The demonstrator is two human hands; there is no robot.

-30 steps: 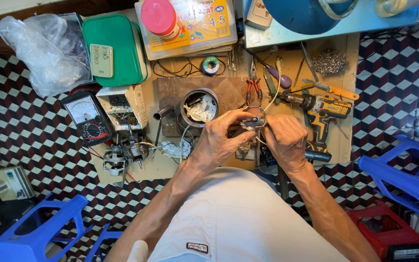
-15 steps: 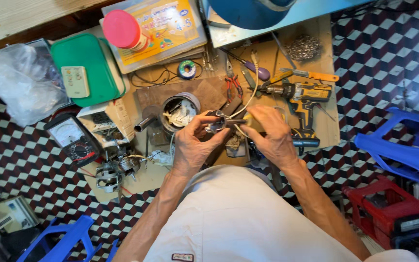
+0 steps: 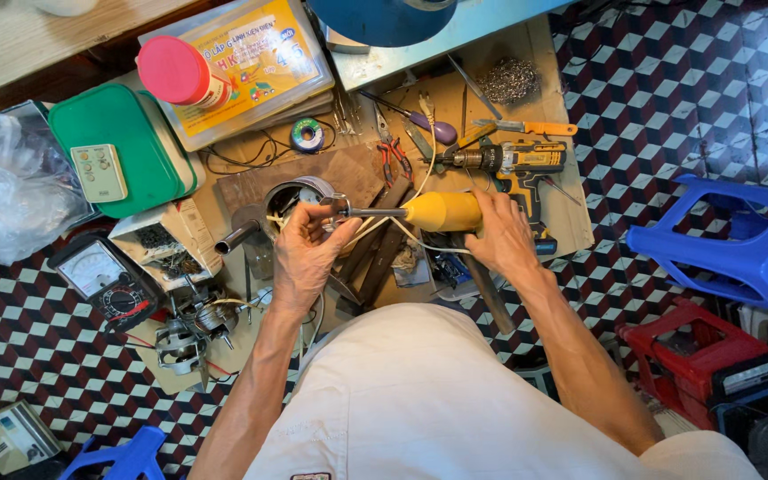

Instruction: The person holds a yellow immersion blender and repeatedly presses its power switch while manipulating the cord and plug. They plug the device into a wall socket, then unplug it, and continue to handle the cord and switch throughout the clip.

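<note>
A person sits over a cluttered wooden work board (image 3: pixel 362 169) on a chequered tile floor, seen from a camera on their head looking straight down. Both bare forearms reach forward from six o'clock toward the centre.

The right hand (image 3: pixel 501 233) is closed in a full fist around the fat yellow plastic handle of a screwdriver (image 3: pixel 442 212), which lies level, its thin metal shaft pointing toward nine o'clock. The left hand (image 3: pixel 306 253) is curled, thumb and fingertips pinched on a small metal part (image 3: pixel 338 206) at the tip of the shaft; what the part is cannot be told. Thin pale wires (image 3: pixel 373 229) trail from the part, passing beneath the screwdriver toward four o'clock.

Just at ten o'clock of the left hand stands a round open metal tin (image 3: pixel 288 194), holding pale scraps and small bits that are too small to name. At nine o'clock of that, an open white box (image 3: pixel 171 240) holds dark screws or similar hardware. Farther toward ten o'clock sits a green plastic lidded box (image 3: pixel 131 147) with a small white remote control (image 3: pixel 99 173) lying on its lid. At eleven o'clock a clear flat plastic case with a yellow printed insert (image 3: pixel 251 62) carries a pink-capped round jar (image 3: pixel 175 71) on its corner.

At one o'clock of the right hand lies a yellow and black cordless drill (image 3: pixel 513 164). An analogue meter with a black case (image 3: pixel 104 280) rests at eight o'clock.
</note>
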